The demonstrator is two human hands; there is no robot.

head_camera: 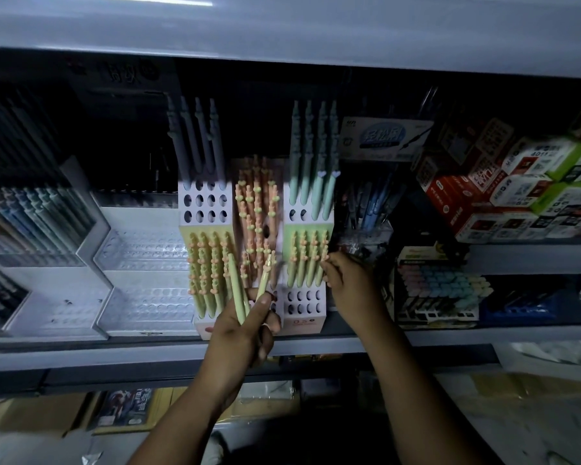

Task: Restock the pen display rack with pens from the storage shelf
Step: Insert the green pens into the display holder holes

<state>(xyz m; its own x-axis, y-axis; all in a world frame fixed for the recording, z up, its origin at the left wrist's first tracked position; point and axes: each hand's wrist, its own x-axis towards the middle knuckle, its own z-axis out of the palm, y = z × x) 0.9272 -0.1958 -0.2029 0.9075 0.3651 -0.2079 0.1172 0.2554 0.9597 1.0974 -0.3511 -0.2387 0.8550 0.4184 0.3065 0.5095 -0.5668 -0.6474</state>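
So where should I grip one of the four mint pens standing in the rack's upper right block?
Pinch the mint pen by its free upper barrel, from the front: its lower end sits in a rack hole, and neighbours crowd its sides.

pen rack point(255, 209) on shelf point(81, 350), boxes point(517, 186) to rt.

1. Both bare forearms come up from below and reach forward. The left one slants up to the right, the right one up to the left.
2. The left hand point(245, 327) has its back to the viewer, and its fingers and thumb are curled round the lower ends of 2 green pens point(236, 290).
3. The right hand point(348, 283) sits higher, just beside the left. Its wrist is straight and its fingers point(329, 266) bend leftward with the tips bunched. Whether they pinch anything cannot be told.
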